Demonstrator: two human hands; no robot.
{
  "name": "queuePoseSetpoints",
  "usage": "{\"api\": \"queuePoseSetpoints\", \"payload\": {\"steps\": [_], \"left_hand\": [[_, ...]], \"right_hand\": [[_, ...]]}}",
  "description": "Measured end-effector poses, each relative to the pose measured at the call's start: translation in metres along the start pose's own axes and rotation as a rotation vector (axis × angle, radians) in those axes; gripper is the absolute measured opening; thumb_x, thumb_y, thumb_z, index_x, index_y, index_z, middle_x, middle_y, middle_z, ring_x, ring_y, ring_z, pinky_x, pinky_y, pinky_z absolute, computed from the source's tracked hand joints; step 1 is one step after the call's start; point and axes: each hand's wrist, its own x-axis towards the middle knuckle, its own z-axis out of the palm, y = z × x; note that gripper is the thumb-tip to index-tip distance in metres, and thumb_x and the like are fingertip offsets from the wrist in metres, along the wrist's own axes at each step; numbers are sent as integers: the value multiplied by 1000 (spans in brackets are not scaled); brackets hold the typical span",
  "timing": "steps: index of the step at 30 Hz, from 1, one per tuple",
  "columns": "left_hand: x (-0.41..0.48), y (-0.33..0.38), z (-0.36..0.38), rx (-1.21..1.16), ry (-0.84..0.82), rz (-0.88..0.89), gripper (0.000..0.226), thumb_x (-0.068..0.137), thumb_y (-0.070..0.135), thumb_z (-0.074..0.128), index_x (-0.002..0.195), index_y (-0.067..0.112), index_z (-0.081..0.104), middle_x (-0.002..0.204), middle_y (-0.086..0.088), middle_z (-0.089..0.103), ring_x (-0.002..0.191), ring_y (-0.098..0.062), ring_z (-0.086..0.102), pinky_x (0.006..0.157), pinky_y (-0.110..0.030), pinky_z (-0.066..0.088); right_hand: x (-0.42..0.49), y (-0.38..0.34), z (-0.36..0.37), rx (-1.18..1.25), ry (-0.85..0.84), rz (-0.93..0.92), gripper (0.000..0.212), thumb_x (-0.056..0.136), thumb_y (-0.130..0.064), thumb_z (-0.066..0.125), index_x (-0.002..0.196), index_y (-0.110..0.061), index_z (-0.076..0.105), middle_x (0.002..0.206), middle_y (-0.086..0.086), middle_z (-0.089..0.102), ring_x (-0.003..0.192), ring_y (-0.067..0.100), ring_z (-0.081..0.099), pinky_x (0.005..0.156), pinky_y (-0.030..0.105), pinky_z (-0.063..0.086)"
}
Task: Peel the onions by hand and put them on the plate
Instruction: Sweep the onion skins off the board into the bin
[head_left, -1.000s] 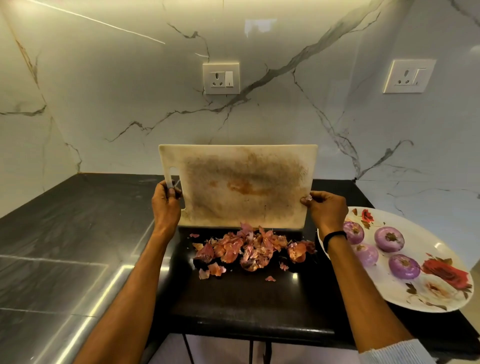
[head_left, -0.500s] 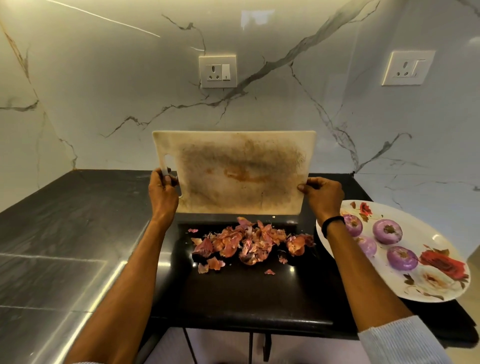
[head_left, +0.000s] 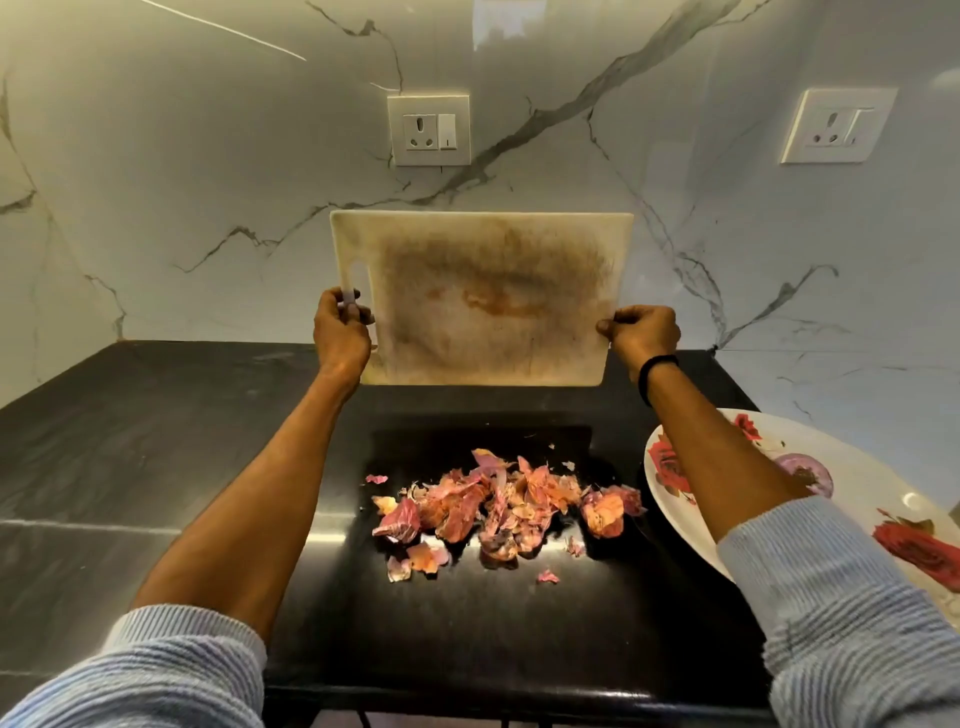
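Note:
A stained white cutting board (head_left: 483, 301) is held upright in the air above the black counter. My left hand (head_left: 340, 332) grips its handle edge and my right hand (head_left: 644, 332) pinches its right edge. A pile of pink onion skins (head_left: 498, 504) lies on the counter below the board. At the right stands a white plate with red flowers (head_left: 883, 499). One peeled purple onion (head_left: 805, 473) shows on it beside my right forearm, which hides the rest of the plate's left part.
The black counter (head_left: 156, 441) runs left and back to a marble wall. Two wall sockets (head_left: 429, 130) (head_left: 837, 124) sit above it. The counter's front edge (head_left: 467, 696) is close to me.
Both hands have lifted the cutting board higher and away from the skins. The view has tilted down, and my right forearm now covers most of the onions on the plate.

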Motion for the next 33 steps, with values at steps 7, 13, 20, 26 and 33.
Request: {"api": "queuePoseSetpoints", "payload": {"steps": [7,13,20,26,33], "left_hand": [[24,-42,21,125,-109,-186,25,105,13,45,127,11,56,115,-13,66,103,-27,66,90,-44,58],[35,-66,37,270,-195,-289,14,96,2,54,99,7,67,97,-15,69,95,-34,69,85,-46,59],[31,-79,46,477,-129,-289,19,91,4,59,104,-9,66,110,-25,67,102,-40,65,88,-49,57],[15,-91,42,660,-121,-296,23,93,10,64,108,-6,65,119,-26,64,114,-41,59,96,-47,51],[6,-88,40,793,-168,-301,31,95,8,60,123,-6,59,140,-29,44,129,-43,41,109,-47,37]], "right_hand": [[37,31,30,-160,-118,138,25,73,-16,86,92,-6,73,91,11,73,83,28,71,78,46,61],[56,35,51,-243,-234,279,35,76,0,81,106,0,63,102,15,68,89,30,69,63,43,61],[62,40,63,-347,-357,383,18,82,3,74,96,-2,64,88,11,65,83,24,66,67,37,56],[53,55,63,-333,-441,333,15,81,-2,68,90,-10,60,92,11,64,77,22,65,70,36,59],[27,60,74,-662,-204,116,29,81,-14,77,106,-2,67,107,17,68,97,32,67,81,44,59]]}}
